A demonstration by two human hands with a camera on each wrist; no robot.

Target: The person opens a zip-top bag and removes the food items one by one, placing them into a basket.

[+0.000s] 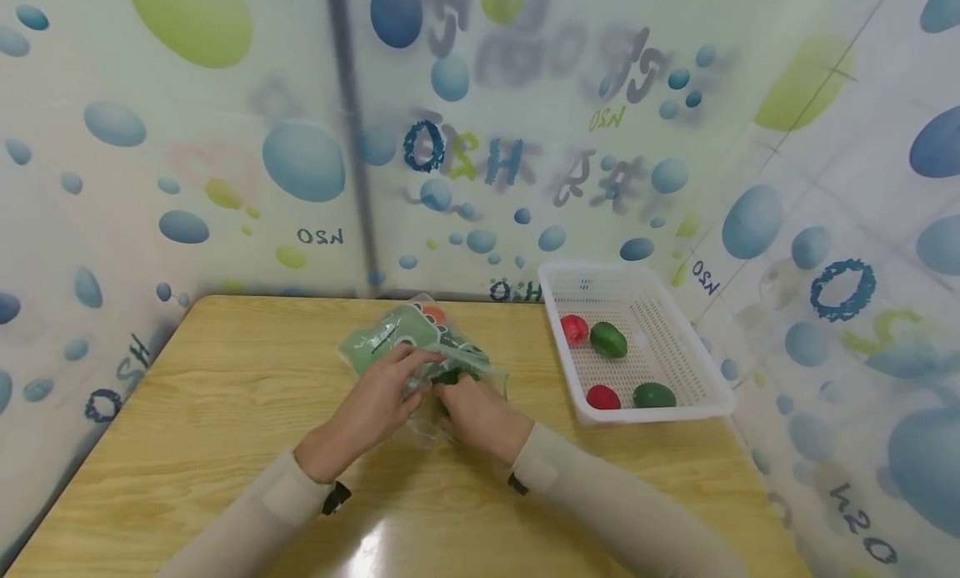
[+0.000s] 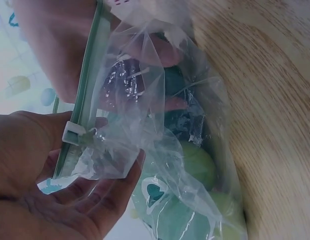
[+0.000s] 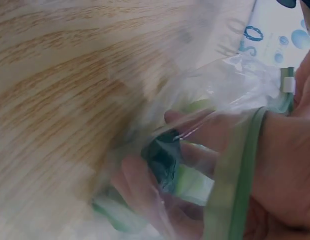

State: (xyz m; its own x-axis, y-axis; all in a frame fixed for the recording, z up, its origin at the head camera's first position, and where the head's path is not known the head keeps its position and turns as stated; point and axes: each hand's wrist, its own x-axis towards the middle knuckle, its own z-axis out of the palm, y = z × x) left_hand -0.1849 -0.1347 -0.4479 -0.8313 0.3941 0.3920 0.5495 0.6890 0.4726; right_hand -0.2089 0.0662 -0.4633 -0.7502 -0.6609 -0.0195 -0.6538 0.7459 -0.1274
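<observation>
A clear zip bag (image 1: 390,336) with a green print lies on the table, its mouth towards me. My left hand (image 1: 375,403) grips the mouth beside the white slider (image 2: 73,133), thumb on one side and fingers behind the plastic. Through the opening my right hand (image 1: 483,415) reaches inside, its fingers around a dark green fruit (image 3: 164,162) that looks like an avocado. Pale green round fruit (image 2: 197,162) shows through the plastic below those fingers. Part of the dark fruit is hidden by the hand and creased film.
Right of the bag stands a white perforated basket (image 1: 652,311). It holds a red fruit (image 1: 574,330) and a dark green one (image 1: 608,340) in the middle, with another such pair by the near rim. A printed curtain (image 1: 480,211) hangs behind the wooden table (image 1: 247,369).
</observation>
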